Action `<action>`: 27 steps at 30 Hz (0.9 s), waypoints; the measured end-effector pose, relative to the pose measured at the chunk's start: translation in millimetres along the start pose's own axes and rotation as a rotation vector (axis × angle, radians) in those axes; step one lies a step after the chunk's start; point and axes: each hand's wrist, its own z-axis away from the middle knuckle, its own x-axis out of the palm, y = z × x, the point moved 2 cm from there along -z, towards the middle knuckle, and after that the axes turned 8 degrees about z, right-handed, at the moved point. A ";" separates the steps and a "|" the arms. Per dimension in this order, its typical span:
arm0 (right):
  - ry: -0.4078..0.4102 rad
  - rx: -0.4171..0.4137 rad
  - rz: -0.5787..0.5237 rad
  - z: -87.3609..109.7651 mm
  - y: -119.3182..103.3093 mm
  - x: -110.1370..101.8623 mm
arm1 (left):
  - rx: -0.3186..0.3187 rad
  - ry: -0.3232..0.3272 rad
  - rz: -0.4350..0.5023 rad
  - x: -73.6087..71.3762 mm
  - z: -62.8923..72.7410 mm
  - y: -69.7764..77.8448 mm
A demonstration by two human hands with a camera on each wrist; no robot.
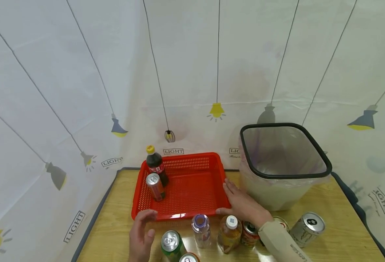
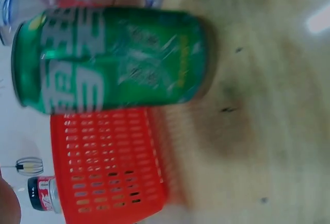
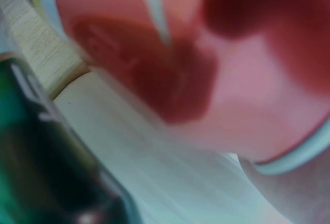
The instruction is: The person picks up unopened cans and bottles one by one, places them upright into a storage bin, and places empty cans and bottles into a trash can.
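Observation:
My left hand (image 1: 141,234) hovers at the front left corner of the red plastic basket (image 1: 192,214), fingers bent, thumb apart, nothing held. Just right of it stands a green drink can (image 1: 171,244), which fills the upper part of the left wrist view. My right hand (image 1: 245,205) reaches over the row of drinks, its extended fingers at the basket's right side. Below that hand are a red can (image 1: 249,233) and a bottle of amber liquid with a white cap (image 1: 230,233). Inside the basket, a cola bottle with a yellow cap (image 1: 156,163) and a red can (image 1: 155,186) stand at the left.
A white bin with a black rim (image 1: 285,176) and a liner stands behind my right forearm. Along the front are a clear bottle with a purple rim (image 1: 201,231), an orange-edged can (image 1: 189,257) and a grey can (image 1: 307,230). A printed white curtain hangs behind the wooden table (image 1: 343,233).

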 end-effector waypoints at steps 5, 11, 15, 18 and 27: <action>-0.004 0.001 -0.005 -0.8 -2.2 -0.9 | 0.060 -0.103 0.130 3.6 15.9 -5.6; -0.002 -0.009 0.000 -2.2 -4.8 -3.4 | 0.072 -0.194 0.150 4.4 31.1 -17.4; -0.004 -0.012 0.008 -2.4 -5.2 -2.3 | -0.011 -0.233 0.132 7.4 40.7 -22.2; -0.007 -0.014 0.013 -2.4 -4.6 -0.9 | -0.053 -0.250 0.124 10.9 44.9 -23.2; -0.003 -0.011 0.007 -0.8 -2.0 -1.3 | -0.153 -0.217 0.115 14.5 50.0 -26.2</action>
